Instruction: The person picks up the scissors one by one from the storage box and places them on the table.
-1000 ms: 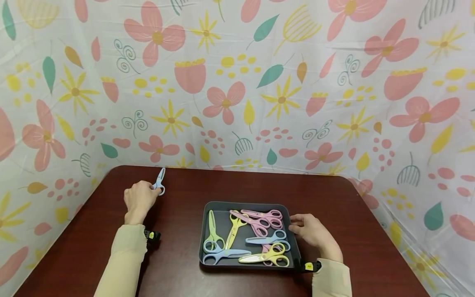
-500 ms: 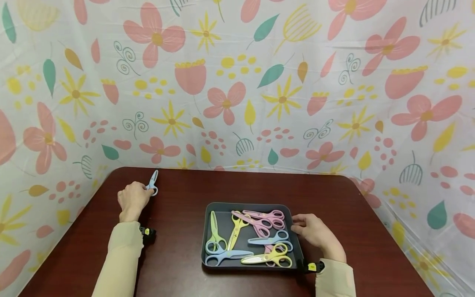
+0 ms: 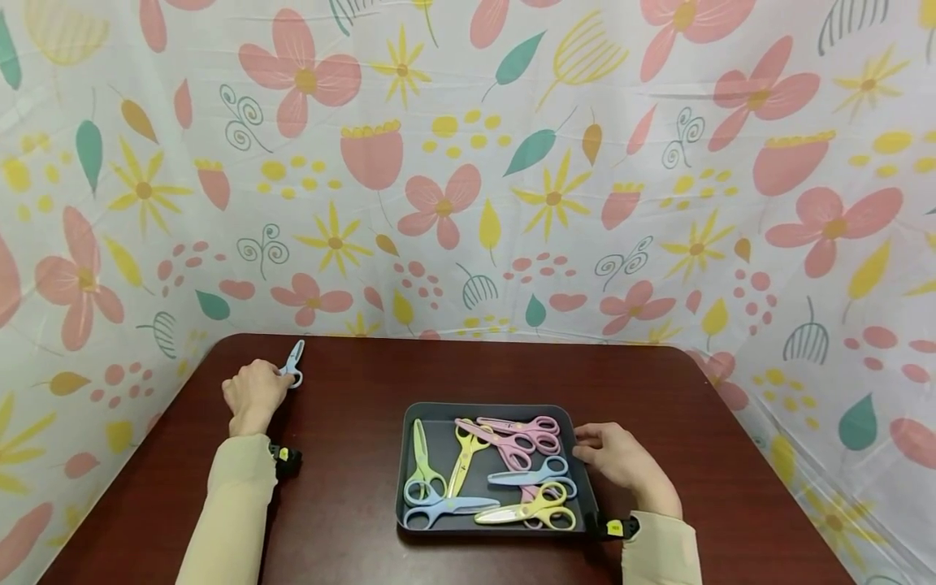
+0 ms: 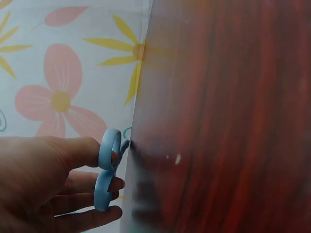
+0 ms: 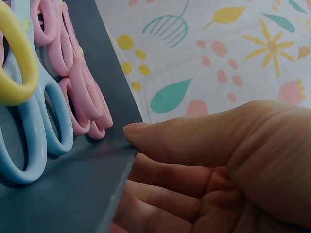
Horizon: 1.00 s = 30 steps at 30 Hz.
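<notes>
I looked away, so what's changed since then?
The left hand moved slightly left, away from the tray, with the blue scissors it already held. Nothing was let go. The right hand stayed at the tray's rim; the other scissors stayed put.

Head view: tray (image 3: 478, 465) (right-wrist nearer)

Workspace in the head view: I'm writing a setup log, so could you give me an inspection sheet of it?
Surface: glossy dark-red wood-grain table.
Job's things: pale-blue scissors with rounded handle loops in the left hand; dark-grey rectangular tray bearing pink scissors, yellow scissors, blue scissors and green scissors, several overlapping.
Clutter: nothing seen.
Hands: left pinches the scissors' handles; right hand holds the tray's right rim.
Cables: nothing seen.
Surroundings: white floral-printed sheet beyond the table.
</notes>
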Tool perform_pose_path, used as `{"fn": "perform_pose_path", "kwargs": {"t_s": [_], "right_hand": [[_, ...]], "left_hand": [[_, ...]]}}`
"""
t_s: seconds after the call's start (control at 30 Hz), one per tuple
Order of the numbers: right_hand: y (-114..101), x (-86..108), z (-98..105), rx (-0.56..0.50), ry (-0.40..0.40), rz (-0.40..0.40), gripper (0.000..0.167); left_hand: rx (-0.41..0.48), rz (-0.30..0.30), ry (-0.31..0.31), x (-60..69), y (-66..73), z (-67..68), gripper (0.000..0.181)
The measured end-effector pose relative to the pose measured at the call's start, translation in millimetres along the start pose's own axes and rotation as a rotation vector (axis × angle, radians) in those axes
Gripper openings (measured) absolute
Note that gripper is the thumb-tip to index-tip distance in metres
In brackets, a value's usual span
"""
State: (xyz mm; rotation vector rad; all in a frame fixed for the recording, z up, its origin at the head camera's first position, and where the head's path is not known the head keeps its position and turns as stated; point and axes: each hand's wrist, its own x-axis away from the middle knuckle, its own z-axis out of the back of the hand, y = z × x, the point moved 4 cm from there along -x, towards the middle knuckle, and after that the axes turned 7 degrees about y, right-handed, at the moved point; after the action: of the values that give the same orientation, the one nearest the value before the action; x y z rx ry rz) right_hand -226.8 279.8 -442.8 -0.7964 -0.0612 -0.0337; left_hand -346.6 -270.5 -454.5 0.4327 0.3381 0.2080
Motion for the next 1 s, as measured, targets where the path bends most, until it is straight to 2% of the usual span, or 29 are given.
{"fn": "perform_pose_path", "kwargs": {"t_s": [0.23,0.63,0.8,1.0], "right_hand": [[0.1,0.5,0.9,0.002,-0.002,0.001,0.032],[1.3,-0.3,0.4,0.009,0.002,-0.011,0.033],[0.7,0.5,1.1,0.016,-0.001,0.003,0.032],[1.9,-0.8,-0.7,0.007,0.004,0.0,0.032]], "left_hand": [[0.0,0.003,-0.033,0.6,-2.0,-2.2,0.042],[-0.006,-0.006,-0.042,0.5,-1.8,-3.7,0.031],[-0.005,-0.004,-0.048,1.7,0.5,-2.3,0.034],[-0.005,-0.005,-0.022,2.7,2.7,0.2,0.042]]}}
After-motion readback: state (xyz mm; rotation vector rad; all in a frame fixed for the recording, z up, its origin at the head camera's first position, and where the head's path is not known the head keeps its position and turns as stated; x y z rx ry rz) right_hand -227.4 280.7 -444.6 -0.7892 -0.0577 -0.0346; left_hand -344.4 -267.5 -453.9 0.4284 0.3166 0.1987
